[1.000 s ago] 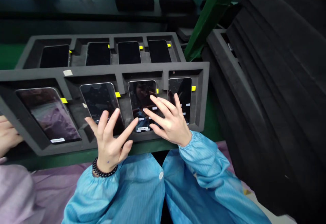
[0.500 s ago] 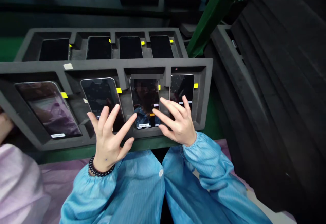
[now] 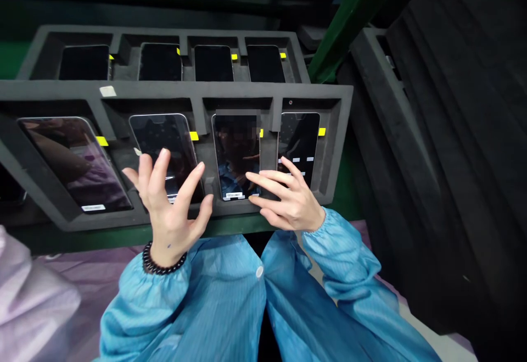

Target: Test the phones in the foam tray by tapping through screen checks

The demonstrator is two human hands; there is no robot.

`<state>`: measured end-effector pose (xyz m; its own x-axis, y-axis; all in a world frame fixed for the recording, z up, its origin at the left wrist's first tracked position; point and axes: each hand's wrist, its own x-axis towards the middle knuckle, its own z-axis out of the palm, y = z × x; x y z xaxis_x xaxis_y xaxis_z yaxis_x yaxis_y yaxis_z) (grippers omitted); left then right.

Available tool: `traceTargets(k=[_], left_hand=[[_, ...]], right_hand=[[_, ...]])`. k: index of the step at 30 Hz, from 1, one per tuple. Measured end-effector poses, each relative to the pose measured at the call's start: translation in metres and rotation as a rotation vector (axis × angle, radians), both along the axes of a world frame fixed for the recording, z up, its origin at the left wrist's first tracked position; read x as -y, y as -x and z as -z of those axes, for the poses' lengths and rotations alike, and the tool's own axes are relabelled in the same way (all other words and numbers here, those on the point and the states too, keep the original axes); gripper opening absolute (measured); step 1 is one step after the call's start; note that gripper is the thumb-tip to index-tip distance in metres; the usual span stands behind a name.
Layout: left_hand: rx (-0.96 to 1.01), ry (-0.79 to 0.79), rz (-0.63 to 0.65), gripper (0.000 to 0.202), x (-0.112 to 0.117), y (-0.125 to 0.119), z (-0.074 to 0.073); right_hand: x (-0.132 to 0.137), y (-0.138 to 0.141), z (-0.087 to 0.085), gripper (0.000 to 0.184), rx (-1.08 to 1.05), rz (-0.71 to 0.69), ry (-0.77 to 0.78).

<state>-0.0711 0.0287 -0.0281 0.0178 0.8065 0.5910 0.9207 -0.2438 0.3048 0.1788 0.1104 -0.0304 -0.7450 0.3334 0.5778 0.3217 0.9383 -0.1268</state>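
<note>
Several smartphones lie screen up in the compartments of a dark grey foam tray [image 3: 49,92], yellow tabs at their right sides. Over the second smartphone [image 3: 162,137] from the left my left hand [image 3: 173,208] hovers, fingers spread, covering its lower part. My right hand [image 3: 292,200] reaches across the third smartphone [image 3: 234,153], fingers stretched; a fingertip is at its screen, though contact is hard to tell. Part of that hand covers the lower area of the rightmost smartphone [image 3: 298,134], whose screen shows small white boxes. The leftmost smartphone [image 3: 76,164] lies apart from both hands.
Behind stands a second foam tray [image 3: 117,35] with more smartphones. A green post [image 3: 354,21] rises at the back right. Stacked dark foam trays [image 3: 457,131] fill the right side. At the left edge is another person's lilac sleeve [image 3: 33,296].
My left hand has lifted back from the third smartphone, over the second. My right fingers have moved lower on the third smartphone. The view has shifted slightly; small boxes now show on the rightmost screen.
</note>
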Motion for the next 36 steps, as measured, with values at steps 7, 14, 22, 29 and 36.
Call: traceTargets(k=[7, 14, 22, 29, 36], left_hand=[[-0.007, 0.072, -0.027, 0.080, 0.004, 0.001, -0.003], [-0.048, 0.173, 0.060, 0.086, -0.009, -0.005, -0.010], [-0.106, 0.222, 0.121, 0.086, -0.024, -0.007, -0.024], [-0.076, 0.157, 0.060, 0.091, -0.015, 0.004, -0.033], [-0.050, 0.061, 0.074, 0.082, -0.012, -0.003, -0.025]], right_hand=[[0.003, 0.023, 0.001, 0.023, 0.037, -0.028, -0.033], [0.008, 0.019, -0.002, 0.026, 0.030, 0.000, -0.003], [0.008, -0.007, -0.005, 0.024, 0.058, 0.064, -0.021], [0.008, -0.008, -0.001, 0.026, -0.004, 0.087, -0.010], [0.009, -0.022, -0.001, 0.028, -0.042, 0.134, 0.002]])
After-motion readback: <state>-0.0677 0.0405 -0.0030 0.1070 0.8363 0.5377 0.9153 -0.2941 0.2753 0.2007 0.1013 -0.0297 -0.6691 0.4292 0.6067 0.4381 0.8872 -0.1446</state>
